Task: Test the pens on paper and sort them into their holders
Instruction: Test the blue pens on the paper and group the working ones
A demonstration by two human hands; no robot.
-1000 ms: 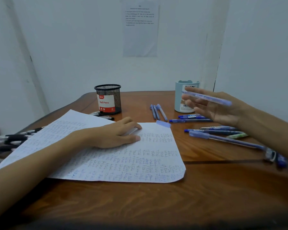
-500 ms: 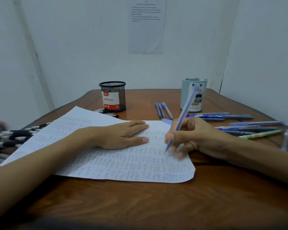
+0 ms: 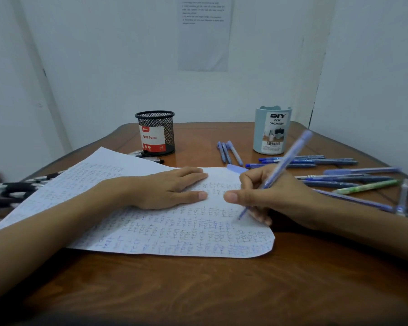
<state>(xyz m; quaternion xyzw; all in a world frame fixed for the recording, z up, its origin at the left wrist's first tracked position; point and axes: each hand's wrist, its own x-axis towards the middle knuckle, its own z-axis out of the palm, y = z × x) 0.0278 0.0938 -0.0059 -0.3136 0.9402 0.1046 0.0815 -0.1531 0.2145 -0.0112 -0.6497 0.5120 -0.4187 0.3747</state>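
– Pen under test: which one, and where?
– Pale blue plastic stick pen (image 3: 290, 156), uncapped, in the right hand (image 3: 273, 196). The fingers (image 3: 252, 178) are curled round the lower barrel, with the thumb stretched out to the left. The tip is down on the sheet. The barrel leans back and to the right, and its upper end is blurred.

– Sheet?
– White paper sheet (image 3: 151, 231), densely covered with rows of small blue and dark marks, flat on the brown wooden surface (image 3: 198, 290). The tip meets it near the right edge.

– Other hand?
– Left hand (image 3: 167, 189) is palm down on the paper, fingers straight and together, holding nothing. Its thumb tip is near the right thumb but apart from it.

– Holders?
– Black wire-mesh cup (image 3: 156, 132) with a red-and-white "Ball Pens" label, back left. Pale blue plastic cup (image 3: 272, 130) labelled "DIY Desk Organizer", back right. Contents of either: cannot tell from this angle.

– Loose items?
– Three blue pens (image 3: 229, 151) lie side by side just left of the pale blue cup. A spread of blue pens (image 3: 316, 161) lies right of the paper, with one green pen (image 3: 365, 187) among them. Black-and-white pens (image 3: 17, 187) sit at the left edge, blurred. Dark pens (image 3: 149, 157) lie at the foot of the mesh cup. A pale blue cap (image 3: 237, 168) is at the paper's far right corner.
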